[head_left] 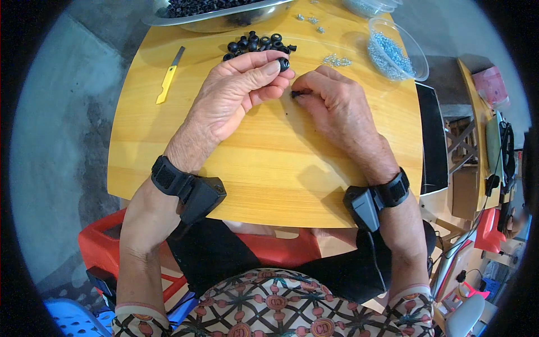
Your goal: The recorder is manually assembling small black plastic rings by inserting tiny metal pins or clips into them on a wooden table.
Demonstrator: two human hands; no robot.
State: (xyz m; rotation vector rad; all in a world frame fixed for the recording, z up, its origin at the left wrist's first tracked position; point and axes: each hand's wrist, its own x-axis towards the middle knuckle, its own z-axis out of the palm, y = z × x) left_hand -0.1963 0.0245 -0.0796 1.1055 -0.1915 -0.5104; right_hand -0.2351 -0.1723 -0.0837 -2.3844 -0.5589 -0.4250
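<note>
Between the thumb and fingers of my left hand (238,84) is a round black part (284,64) with a hole in its face. Close by on the right, my right hand (339,101) pinches a small dark piece (297,94); most of it is hidden by the fingers. The two hands are a short gap apart above the wooden table (252,174). Just beyond my left hand lies a heap of black round parts (261,43), some with holes showing. A few small clear or silvery pieces (336,60) lie beyond my right hand.
A metal basin (224,18) of black parts stands at the far edge. At the far right is a clear tub (420,70) of small bluish pieces, with another tub (373,7) behind it. A yellow-handled knife (167,84) lies at left. More silvery pieces (312,20) lie farther back.
</note>
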